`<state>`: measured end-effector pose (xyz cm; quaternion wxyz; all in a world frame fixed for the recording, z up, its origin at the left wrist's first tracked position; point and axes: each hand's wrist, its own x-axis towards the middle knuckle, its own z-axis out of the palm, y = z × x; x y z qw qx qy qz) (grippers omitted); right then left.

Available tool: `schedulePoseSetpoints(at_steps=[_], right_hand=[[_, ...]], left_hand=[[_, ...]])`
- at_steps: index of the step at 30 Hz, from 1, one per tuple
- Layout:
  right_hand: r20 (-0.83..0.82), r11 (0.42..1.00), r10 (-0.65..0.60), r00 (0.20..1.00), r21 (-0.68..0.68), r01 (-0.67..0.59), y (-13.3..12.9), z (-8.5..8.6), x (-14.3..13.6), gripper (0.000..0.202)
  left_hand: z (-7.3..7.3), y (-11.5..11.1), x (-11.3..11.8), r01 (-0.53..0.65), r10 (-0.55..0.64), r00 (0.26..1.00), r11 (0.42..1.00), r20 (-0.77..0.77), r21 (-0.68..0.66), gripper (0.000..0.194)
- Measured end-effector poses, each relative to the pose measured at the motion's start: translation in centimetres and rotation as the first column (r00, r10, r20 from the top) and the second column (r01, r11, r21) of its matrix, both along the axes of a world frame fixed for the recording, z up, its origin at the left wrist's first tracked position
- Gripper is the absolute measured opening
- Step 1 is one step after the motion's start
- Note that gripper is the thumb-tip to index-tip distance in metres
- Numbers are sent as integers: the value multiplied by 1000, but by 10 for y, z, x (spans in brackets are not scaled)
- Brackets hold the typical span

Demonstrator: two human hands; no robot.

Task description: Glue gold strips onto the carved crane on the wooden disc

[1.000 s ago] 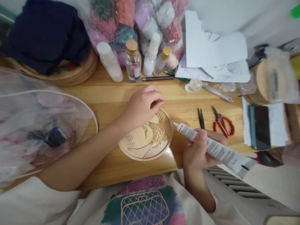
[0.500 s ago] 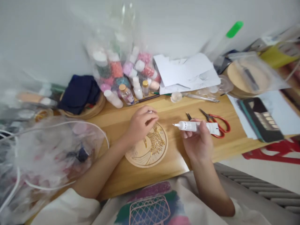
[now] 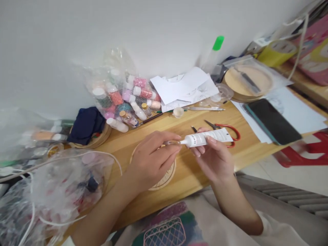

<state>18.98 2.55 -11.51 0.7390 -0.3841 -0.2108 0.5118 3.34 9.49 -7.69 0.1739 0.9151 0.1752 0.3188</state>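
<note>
View: head camera, the only one
Left grip: the left hand [image 3: 151,160] pinches a small clear piece [image 3: 170,142] at the fingertips; its far end meets the tube's nozzle
Right grip: the right hand [image 3: 216,157] is closed around the tube [image 3: 205,138], thumb on top; white, soft-walled, dark-printed, narrowing to a pale tip
Disc: the wooden disc [image 3: 165,180] lies flat on the tabletop [image 3: 191,177] beneath the left hand; round, pale, with engraved lines
In the way: the left hand hides most of the disc; the tube and right hand cover part of the red-handled pliers [image 3: 237,131]
Behind: a crinkled clear bag [image 3: 116,97] of small bottles; loose white papers [image 3: 184,89]; a slim dark-handled tool [image 3: 152,118]
Left side: folded navy cloth [image 3: 85,124] in a round wooden container [image 3: 105,135]; a thin, rumpled plastic bag [image 3: 64,191] crossed by a white cable [image 3: 89,152]
Right side: a smooth black phone [image 3: 275,121] on paper sheets [image 3: 307,112]
</note>
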Motion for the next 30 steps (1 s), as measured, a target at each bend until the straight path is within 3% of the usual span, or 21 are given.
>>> schedulePoseSetpoints(at_steps=[15, 30], right_hand=[[-134, 999, -3, 991, -45, -3, -4, 2, -1, 18], [-137, 997, -36, 990, -73, 27, -2, 2, -3, 22]], left_hand=[[5, -2, 5, 8, -8, 1000, 996, 3, 84, 8], [2, -1, 3, 6, -5, 1000, 996, -8, 85, 7]])
